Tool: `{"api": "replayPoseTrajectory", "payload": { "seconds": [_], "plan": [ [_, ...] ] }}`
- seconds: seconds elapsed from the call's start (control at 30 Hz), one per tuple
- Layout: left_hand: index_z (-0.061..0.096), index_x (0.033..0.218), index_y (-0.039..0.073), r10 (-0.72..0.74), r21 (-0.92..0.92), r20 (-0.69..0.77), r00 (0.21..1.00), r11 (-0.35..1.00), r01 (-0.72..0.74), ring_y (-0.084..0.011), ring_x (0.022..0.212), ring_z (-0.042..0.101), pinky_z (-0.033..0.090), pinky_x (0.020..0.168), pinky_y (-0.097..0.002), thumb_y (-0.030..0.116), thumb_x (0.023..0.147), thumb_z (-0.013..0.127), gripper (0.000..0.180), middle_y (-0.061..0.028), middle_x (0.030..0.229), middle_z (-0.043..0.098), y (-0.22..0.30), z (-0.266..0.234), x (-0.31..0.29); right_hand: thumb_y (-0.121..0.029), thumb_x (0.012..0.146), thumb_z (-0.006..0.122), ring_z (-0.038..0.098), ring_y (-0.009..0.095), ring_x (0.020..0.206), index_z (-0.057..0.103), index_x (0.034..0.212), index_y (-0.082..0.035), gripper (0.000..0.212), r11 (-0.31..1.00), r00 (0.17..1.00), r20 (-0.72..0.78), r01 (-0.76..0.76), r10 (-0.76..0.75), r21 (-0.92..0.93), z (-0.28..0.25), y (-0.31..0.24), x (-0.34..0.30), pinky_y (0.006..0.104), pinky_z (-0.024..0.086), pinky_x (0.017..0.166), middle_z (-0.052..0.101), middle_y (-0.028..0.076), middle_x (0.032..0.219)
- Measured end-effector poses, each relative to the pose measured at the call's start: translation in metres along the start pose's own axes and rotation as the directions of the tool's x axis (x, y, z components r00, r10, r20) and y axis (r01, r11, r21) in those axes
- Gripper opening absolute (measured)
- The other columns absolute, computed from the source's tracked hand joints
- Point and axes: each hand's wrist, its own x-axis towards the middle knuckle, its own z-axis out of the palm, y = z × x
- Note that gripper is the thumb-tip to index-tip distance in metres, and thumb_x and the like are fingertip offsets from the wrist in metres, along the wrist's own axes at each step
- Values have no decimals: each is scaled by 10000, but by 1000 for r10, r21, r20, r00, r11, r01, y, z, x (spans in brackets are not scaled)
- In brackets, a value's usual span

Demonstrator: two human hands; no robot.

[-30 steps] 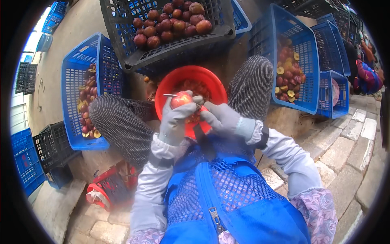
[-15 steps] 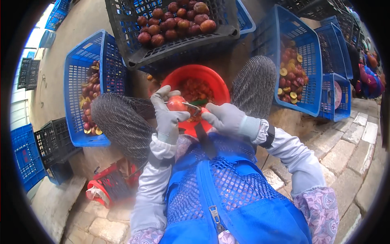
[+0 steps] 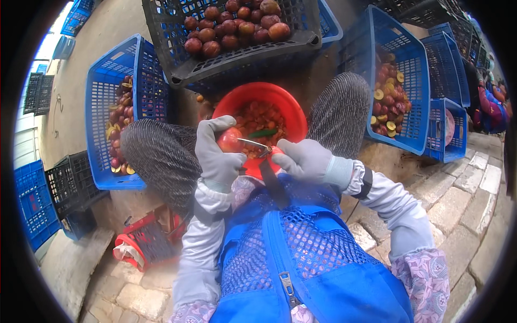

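My left hand, in a grey glove, is closed around a red plum. In my gloved right hand are red-handled shears, gripped by the handles. Their thin curved metal blade reaches left and meets the plum's right side; whether it cuts in is hard to tell. Below both hands, between my knees, stands a red basin. Reddish fruit pieces fill its bottom, with a long green thing among them.
A black crate of whole plums stands ahead. Blue crates at left and right hold cut plums. By my left leg lies a red container. Another person is at the far right.
The shears' blade, whose tip showed past the plum's left side, now ends at its right side. My left fingers have curled further around the plum.
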Motion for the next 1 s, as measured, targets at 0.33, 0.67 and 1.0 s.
{"api": "replayPoseTrajectory", "payload": {
  "seconds": [0.33, 0.67, 1.0],
  "plan": [
    [566, 877, 42, 178, 653, 218, 960, 704, -279, -269, 854, 598, 476, 831, -330, -86, 451, 557, 445, -86, 920, 617, 3, 8, 10, -411, 931, 417, 591, 381, 611, 493, 882, -65, 358, 947, 975, 125, -144, 186, -288, -42, -21, -3, 480, 458, 556, 568, 188, 609],
    [540, 1066, 5, -367, -547, 74, 927, 762, 346, -243, 894, 576, 487, 804, -325, -13, 617, 608, 455, -123, 1075, 563, 4, -21, 42, -434, 912, 464, 603, 379, 681, 557, 836, -52, 401, 936, 979, -198, -122, 57, -331, -136, -19, 54, 443, 463, 597, 579, 196, 657],
    [569, 1043, 52, -594, -793, 190, 782, 376, 479, -250, 734, 614, 491, 583, -321, 404, 863, 564, 395, -115, 943, 627, 5, 3, 67, -393, 893, 414, 638, 328, 804, 671, 902, -90, 398, 512, 919, -370, -255, -134, -820, -136, 4, 161, 433, 500, 703, 653, 150, 847]
  ]
}}
